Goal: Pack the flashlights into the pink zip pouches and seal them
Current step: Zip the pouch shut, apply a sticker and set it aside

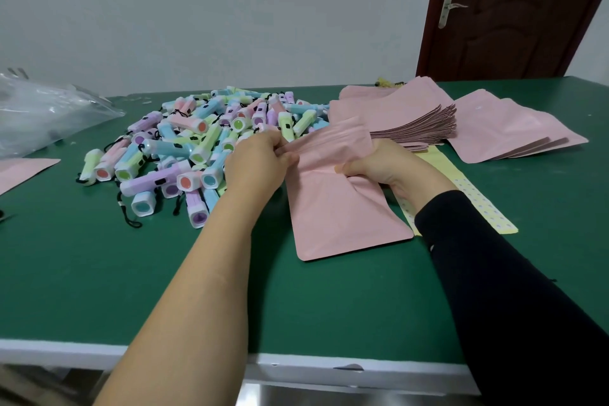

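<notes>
Head view, looking down on a green table [99, 273]. Both hands hold one pink pouch [342, 217], which lies in the middle of the table with its far end, by the hands, lifted and crumpled. The left hand [260, 161], bare-armed, pinches the pouch's left edge with curled fingers. The right hand [385, 165], in a black sleeve [514, 290], grips the right edge, fingers closed around it. Whether anything is inside the pouch cannot be told. Just behind the left hand, a heap of pastel flashlights [197, 141] with black cords covers the centre-left of the table. Behind the right hand is a fanned stack of pink pouches [405, 122], and further right lie a few loose pouches [507, 128]. A yellow strip [474, 204] lies beneath the right wrist, partly hidden by the pouch and sleeve. At far left sit a crumpled clear plastic bag [43, 112] and the corner of a pink sheet [19, 171]. A dark wooden door [520, 9] stands behind at right.
</notes>
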